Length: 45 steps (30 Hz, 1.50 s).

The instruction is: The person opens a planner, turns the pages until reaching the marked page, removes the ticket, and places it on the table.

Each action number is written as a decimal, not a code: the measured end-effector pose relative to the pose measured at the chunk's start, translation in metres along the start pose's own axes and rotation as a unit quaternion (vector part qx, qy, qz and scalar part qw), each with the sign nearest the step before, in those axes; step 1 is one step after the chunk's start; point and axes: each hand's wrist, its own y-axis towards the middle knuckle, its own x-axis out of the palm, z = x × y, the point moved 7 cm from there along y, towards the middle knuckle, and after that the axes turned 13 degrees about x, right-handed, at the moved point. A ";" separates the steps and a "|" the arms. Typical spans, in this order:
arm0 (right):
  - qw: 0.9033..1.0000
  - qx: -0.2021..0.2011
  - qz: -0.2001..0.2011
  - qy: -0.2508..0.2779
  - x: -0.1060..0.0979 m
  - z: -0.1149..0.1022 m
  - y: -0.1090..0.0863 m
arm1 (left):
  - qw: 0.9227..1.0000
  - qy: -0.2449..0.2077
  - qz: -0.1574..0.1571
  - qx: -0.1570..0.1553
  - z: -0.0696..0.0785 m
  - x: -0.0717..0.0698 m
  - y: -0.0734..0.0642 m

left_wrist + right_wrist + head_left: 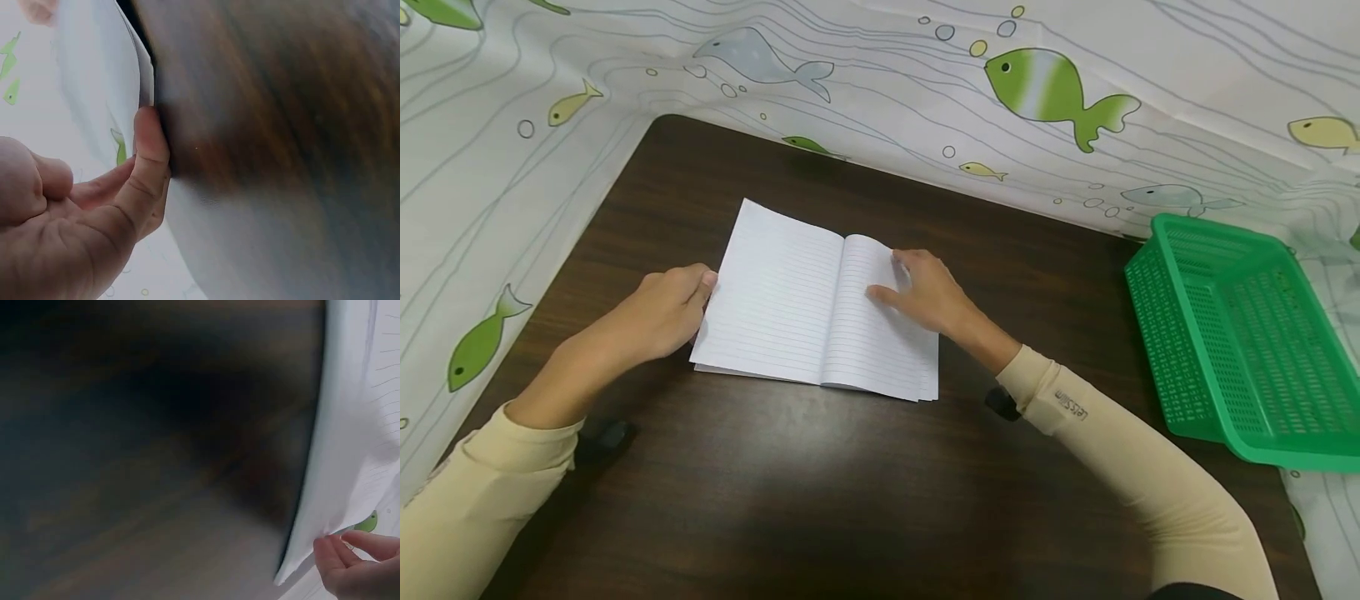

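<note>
Notebook (pixel 767 292) lies open, not yet closed; left fingers (pixel 151 140) holding its left edge, right fingers (pixel 327 559) touching right page (pixel 876 350), grip unclear

A white lined notebook (pixel 767 292) lies open on the dark table (pixel 850 492).

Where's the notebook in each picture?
Head: the open notebook is near the middle, slightly left.
Left wrist: its blurry pages are at the upper left.
Right wrist: its lined paper runs along the right side.
Shared landmark: the dark brown table.
</note>
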 end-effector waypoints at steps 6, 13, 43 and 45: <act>0.997 -0.003 0.007 -0.082 0.005 0.013 0.000 | 1.000 -0.014 -0.009 -0.006 0.000 0.001 -0.001; 0.988 0.044 0.020 -0.147 0.007 0.027 -0.003 | 0.999 0.037 -0.025 -0.009 0.001 0.004 0.001; 0.999 0.022 0.024 0.025 -0.005 0.018 -0.007 | 0.999 0.039 -0.022 -0.009 0.002 0.005 0.004; 0.999 0.027 0.026 0.040 -0.009 0.020 -0.006 | 0.999 0.038 -0.021 -0.008 0.001 0.005 0.004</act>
